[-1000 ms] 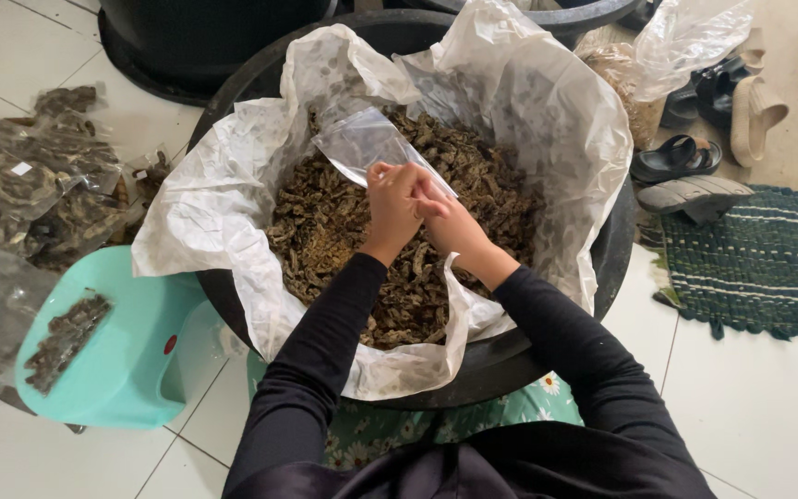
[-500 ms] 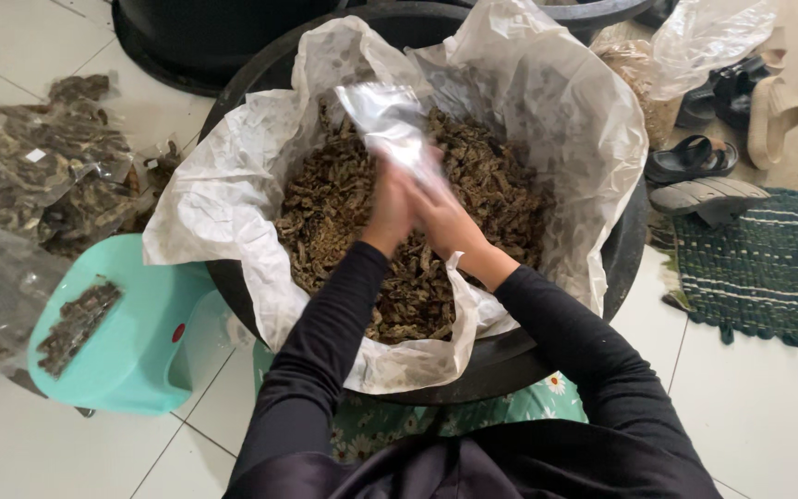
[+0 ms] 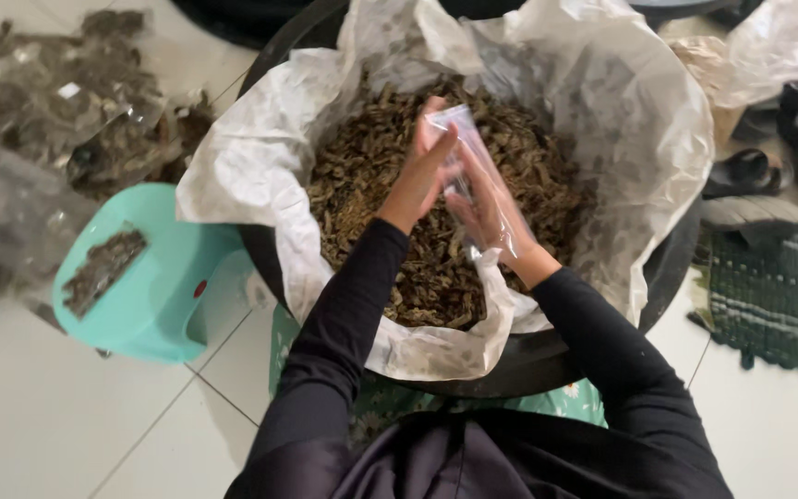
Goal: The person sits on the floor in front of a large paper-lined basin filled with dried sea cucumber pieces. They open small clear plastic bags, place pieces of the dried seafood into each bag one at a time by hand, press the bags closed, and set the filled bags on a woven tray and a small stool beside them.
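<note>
Over the middle of a big black tub (image 3: pixel 547 356), my left hand (image 3: pixel 422 171) and my right hand (image 3: pixel 491 208) press together on a small clear plastic bag (image 3: pixel 473 152). The bag lies flat between the palms and over the back of my right hand, with its top sticking out past the fingertips. The tub is lined with a crinkled white plastic sheet (image 3: pixel 260 176). Inside it lies a heap of dried brown pieces (image 3: pixel 371 203), just under my hands. Both arms are in black sleeves.
A teal plastic stool (image 3: pixel 168 296) stands left of the tub with a small filled bag (image 3: pixel 103 268) on it. Several filled clear bags (image 3: pixel 57 111) lie on the white tiles at the far left. Sandals (image 3: pixel 759 176) and a green mat (image 3: pixel 778 296) are on the right.
The clear bag, held up and open above the heap a second ago, is now flattened between my two hands. The view has closed in on the tub.
</note>
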`<state>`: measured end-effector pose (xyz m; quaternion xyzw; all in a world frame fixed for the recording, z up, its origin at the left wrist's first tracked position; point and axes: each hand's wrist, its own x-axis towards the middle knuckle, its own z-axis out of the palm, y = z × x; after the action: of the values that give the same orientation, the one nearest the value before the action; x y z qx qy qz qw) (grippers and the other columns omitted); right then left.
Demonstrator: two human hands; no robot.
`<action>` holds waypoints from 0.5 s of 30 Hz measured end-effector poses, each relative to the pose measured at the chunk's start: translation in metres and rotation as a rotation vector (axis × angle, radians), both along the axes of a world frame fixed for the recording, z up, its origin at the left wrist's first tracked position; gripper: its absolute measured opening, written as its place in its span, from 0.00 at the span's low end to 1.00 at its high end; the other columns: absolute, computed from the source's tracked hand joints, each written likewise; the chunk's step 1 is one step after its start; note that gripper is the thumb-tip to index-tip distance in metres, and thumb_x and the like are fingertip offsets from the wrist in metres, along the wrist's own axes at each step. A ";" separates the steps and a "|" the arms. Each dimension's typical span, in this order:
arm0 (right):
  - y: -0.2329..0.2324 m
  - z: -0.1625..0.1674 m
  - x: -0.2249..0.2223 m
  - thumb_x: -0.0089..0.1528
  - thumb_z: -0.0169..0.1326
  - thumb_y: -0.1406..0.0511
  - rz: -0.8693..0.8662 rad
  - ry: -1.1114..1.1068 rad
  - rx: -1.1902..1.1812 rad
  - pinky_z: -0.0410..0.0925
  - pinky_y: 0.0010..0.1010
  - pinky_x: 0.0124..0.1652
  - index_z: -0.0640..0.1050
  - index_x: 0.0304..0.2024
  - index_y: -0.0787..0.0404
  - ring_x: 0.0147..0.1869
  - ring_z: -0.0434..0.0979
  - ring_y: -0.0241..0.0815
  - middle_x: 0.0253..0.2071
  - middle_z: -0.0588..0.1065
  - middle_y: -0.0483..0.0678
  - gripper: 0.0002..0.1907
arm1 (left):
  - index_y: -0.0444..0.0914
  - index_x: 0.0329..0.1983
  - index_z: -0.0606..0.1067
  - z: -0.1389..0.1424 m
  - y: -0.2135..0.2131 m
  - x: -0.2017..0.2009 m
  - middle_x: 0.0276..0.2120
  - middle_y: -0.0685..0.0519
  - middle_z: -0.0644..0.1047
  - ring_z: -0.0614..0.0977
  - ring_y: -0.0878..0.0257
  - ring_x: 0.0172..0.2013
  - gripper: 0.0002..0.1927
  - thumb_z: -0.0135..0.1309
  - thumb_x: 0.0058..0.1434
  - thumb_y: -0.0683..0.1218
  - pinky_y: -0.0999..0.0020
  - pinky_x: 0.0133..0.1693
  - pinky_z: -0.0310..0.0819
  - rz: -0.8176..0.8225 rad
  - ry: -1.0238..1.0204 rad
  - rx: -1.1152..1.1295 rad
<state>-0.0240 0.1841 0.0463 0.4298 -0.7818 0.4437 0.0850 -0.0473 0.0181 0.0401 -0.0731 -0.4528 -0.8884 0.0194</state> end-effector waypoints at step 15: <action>-0.003 -0.004 0.006 0.73 0.50 0.66 -0.119 0.077 0.142 0.59 0.41 0.71 0.51 0.79 0.62 0.82 0.58 0.56 0.80 0.55 0.60 0.36 | 0.34 0.80 0.53 -0.155 -0.223 0.607 0.76 0.40 0.55 0.49 0.40 0.77 0.44 0.61 0.72 0.56 0.38 0.73 0.39 1.386 -2.061 -1.158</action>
<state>-0.0177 0.1809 0.0427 0.4043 -0.8315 0.3646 0.1108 0.5599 -0.2045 -0.1144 0.8566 -0.5086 -0.0336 0.0800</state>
